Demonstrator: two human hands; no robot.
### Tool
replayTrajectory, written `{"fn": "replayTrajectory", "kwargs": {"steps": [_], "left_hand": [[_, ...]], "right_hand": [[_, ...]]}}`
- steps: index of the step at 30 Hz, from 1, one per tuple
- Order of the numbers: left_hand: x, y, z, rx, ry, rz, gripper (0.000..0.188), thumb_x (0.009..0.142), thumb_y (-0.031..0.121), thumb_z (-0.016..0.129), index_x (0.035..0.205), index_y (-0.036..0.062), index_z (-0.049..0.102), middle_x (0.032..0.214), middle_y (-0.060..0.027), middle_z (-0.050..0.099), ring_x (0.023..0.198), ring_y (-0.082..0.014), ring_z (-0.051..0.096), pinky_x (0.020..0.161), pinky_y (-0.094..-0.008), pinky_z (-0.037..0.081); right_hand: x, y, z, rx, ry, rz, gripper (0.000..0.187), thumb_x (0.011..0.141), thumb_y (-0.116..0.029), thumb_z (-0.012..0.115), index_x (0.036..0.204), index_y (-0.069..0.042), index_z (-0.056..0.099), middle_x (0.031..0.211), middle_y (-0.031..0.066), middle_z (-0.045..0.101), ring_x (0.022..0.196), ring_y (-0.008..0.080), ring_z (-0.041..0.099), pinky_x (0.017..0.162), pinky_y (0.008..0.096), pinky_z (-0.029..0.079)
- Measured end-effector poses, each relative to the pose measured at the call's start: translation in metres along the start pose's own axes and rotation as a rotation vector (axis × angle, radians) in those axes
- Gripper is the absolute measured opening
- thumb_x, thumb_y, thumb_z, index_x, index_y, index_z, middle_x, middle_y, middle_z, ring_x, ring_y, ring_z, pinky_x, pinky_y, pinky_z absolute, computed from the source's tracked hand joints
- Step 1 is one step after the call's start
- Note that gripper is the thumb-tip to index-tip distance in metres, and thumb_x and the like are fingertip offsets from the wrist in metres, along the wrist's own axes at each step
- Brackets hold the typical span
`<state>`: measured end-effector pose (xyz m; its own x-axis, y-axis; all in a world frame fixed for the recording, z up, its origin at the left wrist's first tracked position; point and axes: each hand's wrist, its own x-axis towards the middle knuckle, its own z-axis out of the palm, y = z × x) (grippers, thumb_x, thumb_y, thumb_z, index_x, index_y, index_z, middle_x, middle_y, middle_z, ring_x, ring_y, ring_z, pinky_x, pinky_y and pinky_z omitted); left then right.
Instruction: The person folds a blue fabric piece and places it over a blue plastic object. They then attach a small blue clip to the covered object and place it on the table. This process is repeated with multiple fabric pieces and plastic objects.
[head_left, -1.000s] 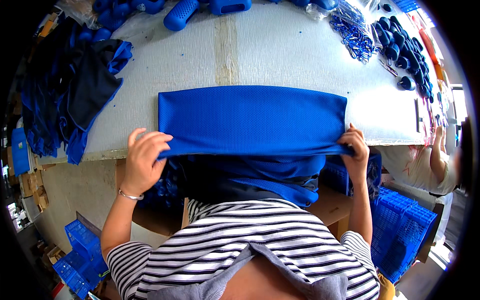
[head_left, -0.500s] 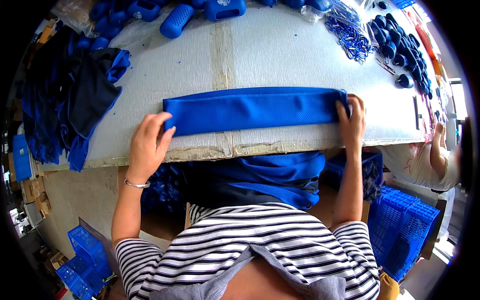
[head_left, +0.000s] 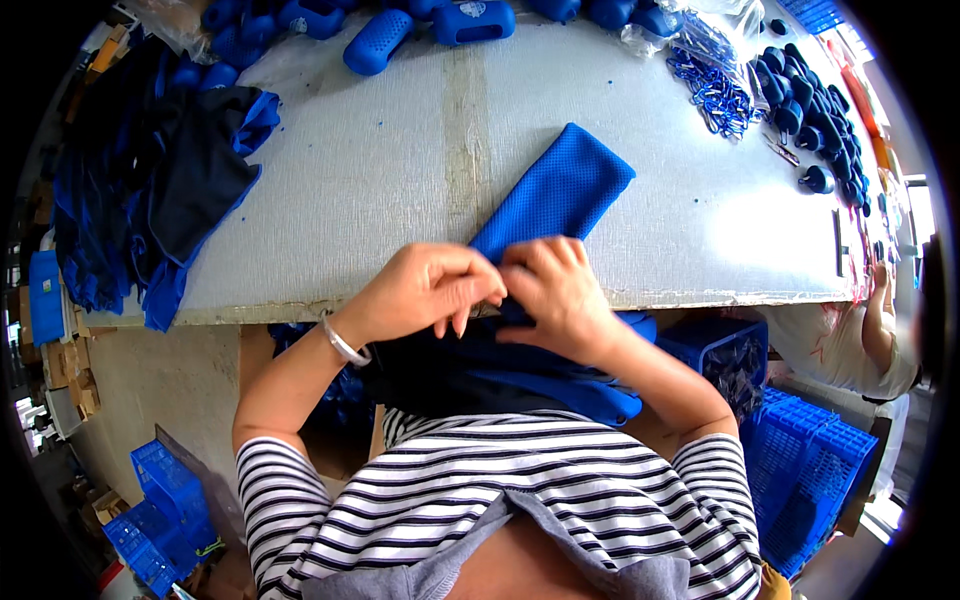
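Observation:
A blue textured cloth (head_left: 565, 185), folded into a long band, lies slantwise on the table with its far end pointing away to the right. Both of my hands meet over its near end at the table's front edge. My left hand (head_left: 415, 295), with a bracelet at the wrist, has its fingers curled in at the left of that end. Closed over the same end from the right is my right hand (head_left: 560, 300). The fingers hide the cloth's tip. More blue and black cloth (head_left: 450, 370) is heaped on my lap, below the table edge.
Black-and-blue cloths (head_left: 190, 170) hang over the table's left side. Blue perforated cases (head_left: 378, 42) line the far edge. At the far right lie blue carabiners (head_left: 710, 90) and dark round-ended pieces (head_left: 815, 115). Blue crates (head_left: 810, 460) stand at the lower right; another person (head_left: 850, 335) sits beyond.
The cloth has gone from lying crosswise, stretched between my hands, to a shorter slanted band. My hands have come together at its near end.

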<state>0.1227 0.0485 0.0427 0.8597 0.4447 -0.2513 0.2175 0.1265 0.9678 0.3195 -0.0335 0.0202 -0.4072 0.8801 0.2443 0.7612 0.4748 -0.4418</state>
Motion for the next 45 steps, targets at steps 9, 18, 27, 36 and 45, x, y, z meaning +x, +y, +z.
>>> {"fn": "replayTrajectory", "kwargs": {"steps": [9, 18, 27, 36, 45], "left_hand": [[0.038, -0.002, -0.009, 0.023, 0.055, -0.038, 0.029, 0.096, 0.026, 0.039, 0.108, 0.0027, 0.051, 0.091, -0.0103, 0.063, 0.048, -0.0053, 0.052, 0.043, -0.0166, 0.042], [0.061, -0.017, 0.031, 1.141, 0.341, 0.885, 0.036, 0.070, 0.008, 0.068, 0.104, 0.0051, 0.054, 0.097, -0.0106, 0.060, 0.089, -0.0255, 0.059, 0.080, -0.0350, 0.049], [0.100, -0.008, 0.012, 0.909, 0.492, 0.637, 0.036, 0.074, 0.015, 0.069, 0.104, 0.0031, 0.052, 0.095, -0.0102, 0.058, 0.092, -0.0263, 0.058, 0.078, -0.0318, 0.049], [0.157, -0.010, -0.032, 1.121, 0.623, 0.603, 0.019, 0.086, 0.023, 0.054, 0.092, 0.0061, 0.060, 0.096, -0.0090, 0.061, 0.093, -0.0219, 0.057, 0.083, -0.0378, 0.037], [0.175, -0.004, -0.015, 0.914, 0.485, 0.645, 0.020, 0.085, 0.008, 0.047, 0.103, 0.0072, 0.039, 0.075, -0.0132, 0.059, 0.076, -0.0307, 0.061, 0.073, -0.0407, 0.046]], "right_hand": [[-0.009, 0.011, -0.018, 0.335, 0.436, 0.221, 0.018, 0.071, -0.008, 0.072, 0.086, -0.006, 0.062, 0.077, 0.0052, 0.062, 0.063, 0.0176, 0.059, 0.056, 0.0278, 0.048], [0.012, 0.059, -0.037, 0.247, 0.293, 0.450, 0.026, 0.077, -0.007, 0.062, 0.102, -0.005, 0.053, 0.076, 0.0065, 0.060, 0.066, 0.0155, 0.058, 0.057, 0.0288, 0.047], [0.022, 0.090, -0.045, 0.360, 0.201, 0.329, 0.016, 0.073, -0.007, 0.064, 0.086, -0.005, 0.055, 0.082, 0.0097, 0.056, 0.068, 0.0249, 0.057, 0.060, 0.0307, 0.047], [0.050, 0.118, -0.043, -0.060, 0.162, 0.231, 0.018, 0.088, -0.018, 0.045, 0.087, -0.003, 0.056, 0.090, 0.0138, 0.057, 0.088, 0.0276, 0.055, 0.076, 0.0354, 0.044], [0.077, 0.104, -0.077, -0.273, -0.461, 0.307, 0.063, 0.076, -0.061, 0.054, 0.096, -0.001, 0.058, 0.089, 0.0171, 0.061, 0.085, 0.0313, 0.061, 0.072, 0.0397, 0.048]]}}
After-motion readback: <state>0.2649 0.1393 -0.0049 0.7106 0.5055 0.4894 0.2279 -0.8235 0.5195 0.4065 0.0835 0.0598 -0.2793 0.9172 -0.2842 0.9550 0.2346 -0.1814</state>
